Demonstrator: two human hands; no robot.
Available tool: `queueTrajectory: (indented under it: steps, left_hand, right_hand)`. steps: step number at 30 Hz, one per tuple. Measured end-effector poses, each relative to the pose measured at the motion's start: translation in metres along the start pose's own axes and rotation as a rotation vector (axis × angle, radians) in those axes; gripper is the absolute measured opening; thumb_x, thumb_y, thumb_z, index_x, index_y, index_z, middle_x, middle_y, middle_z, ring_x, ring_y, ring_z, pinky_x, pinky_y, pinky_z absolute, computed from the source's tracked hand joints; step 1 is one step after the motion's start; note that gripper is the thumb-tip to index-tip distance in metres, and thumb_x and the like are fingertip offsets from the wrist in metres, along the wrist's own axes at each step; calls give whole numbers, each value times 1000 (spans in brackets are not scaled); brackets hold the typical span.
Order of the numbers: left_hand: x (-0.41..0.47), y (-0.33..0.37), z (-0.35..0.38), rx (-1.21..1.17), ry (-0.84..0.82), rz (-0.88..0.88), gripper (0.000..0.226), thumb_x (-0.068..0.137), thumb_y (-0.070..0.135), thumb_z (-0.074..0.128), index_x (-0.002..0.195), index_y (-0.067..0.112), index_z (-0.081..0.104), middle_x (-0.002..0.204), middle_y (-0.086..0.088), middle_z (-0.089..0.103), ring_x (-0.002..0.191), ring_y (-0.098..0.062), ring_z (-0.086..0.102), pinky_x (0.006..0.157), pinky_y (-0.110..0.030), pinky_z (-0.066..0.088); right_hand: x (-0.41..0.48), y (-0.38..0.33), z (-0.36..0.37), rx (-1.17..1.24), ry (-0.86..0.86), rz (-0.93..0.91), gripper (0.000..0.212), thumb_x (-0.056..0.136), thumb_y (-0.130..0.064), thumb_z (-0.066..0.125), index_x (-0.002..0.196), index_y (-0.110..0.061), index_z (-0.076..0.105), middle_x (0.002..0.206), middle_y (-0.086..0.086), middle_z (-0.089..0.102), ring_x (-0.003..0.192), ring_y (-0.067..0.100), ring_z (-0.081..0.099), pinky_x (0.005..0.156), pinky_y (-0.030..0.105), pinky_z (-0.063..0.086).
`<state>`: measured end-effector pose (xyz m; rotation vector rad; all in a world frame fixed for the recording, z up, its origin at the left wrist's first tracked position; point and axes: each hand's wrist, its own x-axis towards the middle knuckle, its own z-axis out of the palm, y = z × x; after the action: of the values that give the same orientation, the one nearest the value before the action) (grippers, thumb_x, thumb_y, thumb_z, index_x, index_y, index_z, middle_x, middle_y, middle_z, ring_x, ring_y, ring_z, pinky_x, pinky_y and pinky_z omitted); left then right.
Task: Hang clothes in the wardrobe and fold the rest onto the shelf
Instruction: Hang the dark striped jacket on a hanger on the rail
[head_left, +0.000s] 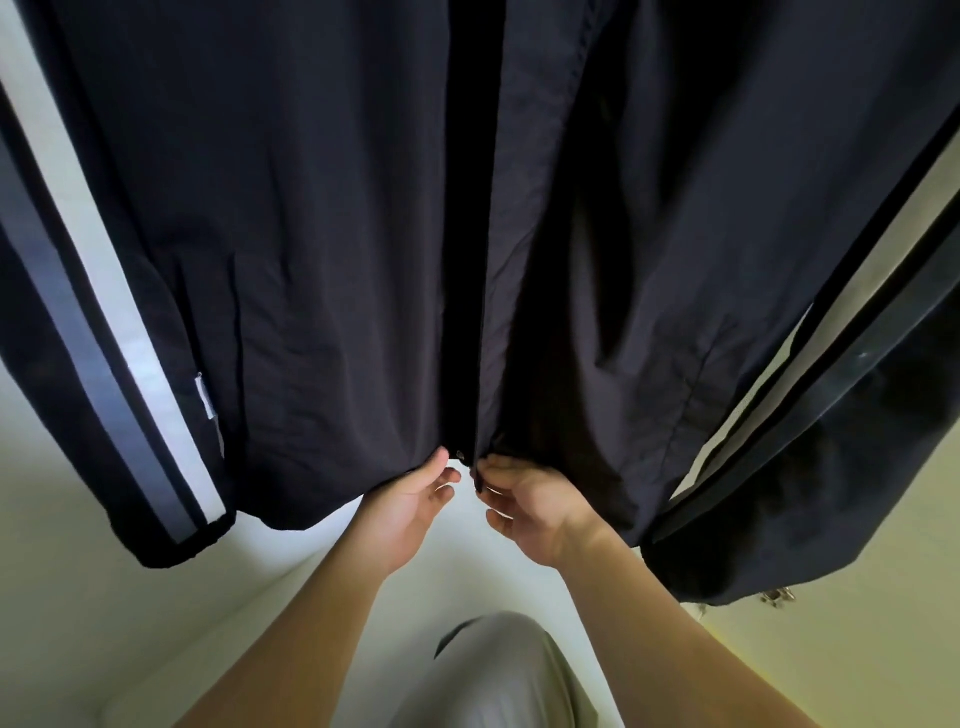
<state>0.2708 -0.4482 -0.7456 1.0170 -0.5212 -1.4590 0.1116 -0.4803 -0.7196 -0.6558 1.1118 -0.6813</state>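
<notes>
A dark navy jacket (322, 234) with white and grey sleeve stripes hangs in front of me and fills most of the view. Its front is open along a dark centre gap. My left hand (410, 499) holds the bottom hem of the left front panel, thumb up beside a small metal snap. My right hand (524, 504) pinches the bottom corner of the right front panel, where the zip end sits. The two hands are close together at the hem. The hanger and rail are out of view.
White wardrobe surfaces (291, 582) lie below the jacket. A metal hinge (777, 596) shows at the lower right under the right sleeve. My leg in light grey trousers (498, 675) is at the bottom centre.
</notes>
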Motion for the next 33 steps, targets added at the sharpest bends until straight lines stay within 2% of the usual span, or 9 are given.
queueTrajectory:
  steps: [4,7,9,12,19,23,27,31,33]
  left_hand:
    - [-3,-4,-2,77,47,46,10,97,8,64,98,1,70,91,-7,67,90,-18,64,107,-38,48]
    - [-6,-9,-8,168,45,27,11,92,10,71,98,2,75,98,-8,73,94,-17,68,111,-40,46]
    - [-9,-11,-10,207,53,66,14,89,13,76,103,8,78,107,-9,76,99,-19,70,111,-44,46]
    - [-14,-12,-6,263,105,98,14,91,20,75,101,11,79,103,-6,78,97,-20,74,109,-44,46]
    - [-18,-14,3,342,103,97,20,93,26,72,98,7,77,91,-12,77,87,-22,73,109,-50,47]
    - [-25,-12,5,334,17,115,32,79,39,80,98,13,79,97,-10,76,93,-24,73,108,-52,47]
    - [-30,-13,8,397,43,68,18,84,30,83,97,19,80,101,0,78,100,-18,71,109,-46,47]
    - [-24,-13,14,444,107,70,13,83,40,79,85,28,81,87,3,76,87,-14,69,105,-42,49]
    - [-18,-15,19,444,191,82,15,91,35,74,83,23,77,82,3,74,80,-13,66,95,-35,50]
  right_hand:
    - [-5,1,0,-64,30,-17,31,91,-23,75,121,-18,71,104,-5,73,93,14,64,79,29,47]
    - [-5,5,1,-65,31,-21,30,90,-27,76,118,-19,72,101,-5,74,92,14,65,79,30,48]
    - [-5,8,2,-56,28,-18,23,90,-29,76,112,-20,73,100,-4,74,94,15,65,82,31,49]
    - [-6,11,2,-112,42,-48,16,89,-34,77,100,-23,71,100,-6,74,96,14,66,83,31,49]
    - [-6,15,1,-274,100,-158,35,91,-49,70,104,-16,67,106,-5,74,103,12,67,78,27,51]
    - [-8,17,0,-293,120,-206,35,91,-49,70,95,-16,62,104,0,74,103,16,68,77,28,51]
    - [-7,19,-2,-288,136,-212,42,89,-49,72,102,-11,65,106,1,74,102,15,68,80,30,53]
    - [-7,22,-6,-214,144,-191,36,89,-48,73,102,-14,70,108,-4,74,104,15,67,84,32,53]
    - [-9,22,-7,-217,173,-201,31,91,-44,73,100,-15,71,105,-3,73,101,14,67,80,31,51]
